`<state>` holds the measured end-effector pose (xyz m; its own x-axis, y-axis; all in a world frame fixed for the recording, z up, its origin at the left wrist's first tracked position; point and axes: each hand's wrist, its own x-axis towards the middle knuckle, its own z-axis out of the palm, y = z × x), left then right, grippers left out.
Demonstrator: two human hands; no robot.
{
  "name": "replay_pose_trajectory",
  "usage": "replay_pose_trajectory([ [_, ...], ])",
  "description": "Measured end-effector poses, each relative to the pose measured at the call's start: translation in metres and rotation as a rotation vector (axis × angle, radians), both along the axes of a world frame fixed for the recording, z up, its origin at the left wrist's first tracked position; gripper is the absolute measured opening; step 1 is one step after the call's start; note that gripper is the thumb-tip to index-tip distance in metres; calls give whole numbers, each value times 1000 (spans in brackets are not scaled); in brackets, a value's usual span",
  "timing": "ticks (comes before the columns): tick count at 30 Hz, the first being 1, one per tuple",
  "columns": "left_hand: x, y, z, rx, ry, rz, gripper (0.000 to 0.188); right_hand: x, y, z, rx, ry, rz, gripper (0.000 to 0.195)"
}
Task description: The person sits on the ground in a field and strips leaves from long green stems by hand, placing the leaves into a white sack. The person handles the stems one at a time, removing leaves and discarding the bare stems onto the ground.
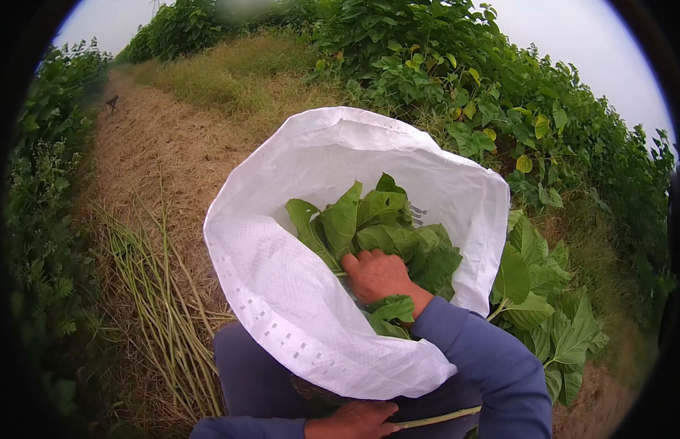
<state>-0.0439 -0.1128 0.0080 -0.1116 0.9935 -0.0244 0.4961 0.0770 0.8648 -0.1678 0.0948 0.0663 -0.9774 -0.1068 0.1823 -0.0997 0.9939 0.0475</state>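
Note:
A white woven plastic sack [263,263] stands wide-mouthed between my knees, its rim folded outward. Inside lies a heap of large green leaves [384,214], some with small holes. My right hand [378,274] reaches down into the sack, its fingers curled into the leaves; the fingertips are hidden. One loose leaf [392,313] rests below that wrist, near the sack's front rim. Under the rim, close to my lap, my left hand [353,420] is closed around a pale green stem [441,417], which runs off to the right beneath my right forearm.
Bare cut stems [159,307] lie in a bundle on the straw-covered ground to the left. Leafy cut branches [548,302] lie at the right, against the sack. Tall leafy plants [406,60] line both sides of a dry path [148,131]. A small dark object [112,102] stands farther along it.

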Motion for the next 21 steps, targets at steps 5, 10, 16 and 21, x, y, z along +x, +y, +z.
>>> replay_pose_trajectory([
  [5, -43, -38, 20, 39, -8, 355, 46, -32, -3, -5, -55, -26, 41, 18],
  [10, -82, -54, 53, 221, 44, 863, 62, -30, -19, 24, -182, -239, -94, 24],
  [16, -116, -21, 63, 453, 478, 999, 78, -34, -17, 34, -114, -203, -34, 28],
  [21, -123, 1, 61, 591, 419, 976, 75, -31, 5, 47, -106, -196, 3, 38],
])
